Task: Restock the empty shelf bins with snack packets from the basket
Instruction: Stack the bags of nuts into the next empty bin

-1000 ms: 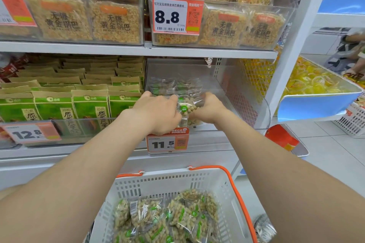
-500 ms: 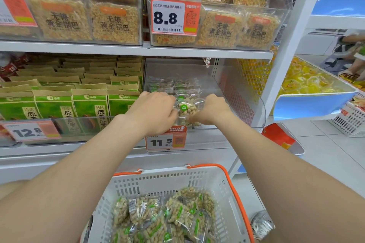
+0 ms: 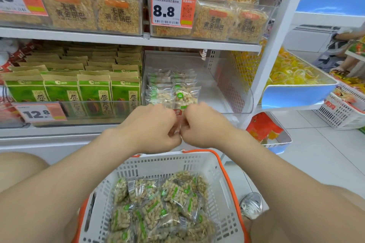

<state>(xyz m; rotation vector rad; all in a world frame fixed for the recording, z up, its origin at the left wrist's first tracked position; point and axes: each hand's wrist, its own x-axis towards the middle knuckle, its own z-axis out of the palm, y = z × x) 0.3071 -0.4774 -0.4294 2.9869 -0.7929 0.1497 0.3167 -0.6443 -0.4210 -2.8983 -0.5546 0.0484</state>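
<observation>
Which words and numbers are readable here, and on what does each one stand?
"8.8": upper price tag.
"12.8": lower left price tag.
"无糖 黄金锅巴": upper-shelf snack packets.
"原": green packets; the rest is blurred.
The finer print on both tags is too small to read.

Left grip (image 3: 150, 126) and right grip (image 3: 203, 124) — both curled, knuckles touching.

Clear bin partly stocked, basket loaded.
The clear plastic shelf bin (image 3: 233, 89) sits on the middle shelf, at 12 o'clock from the white, orange-rimmed basket (image 3: 223, 193). In the bin, transparent snack packets (image 3: 173, 92) of pale nuts with green labels stand upright in 2 columns along its 9 o'clock side. Loose packets (image 3: 162, 207), clear with green markings, lie jumbled across the basket's floor.
</observation>
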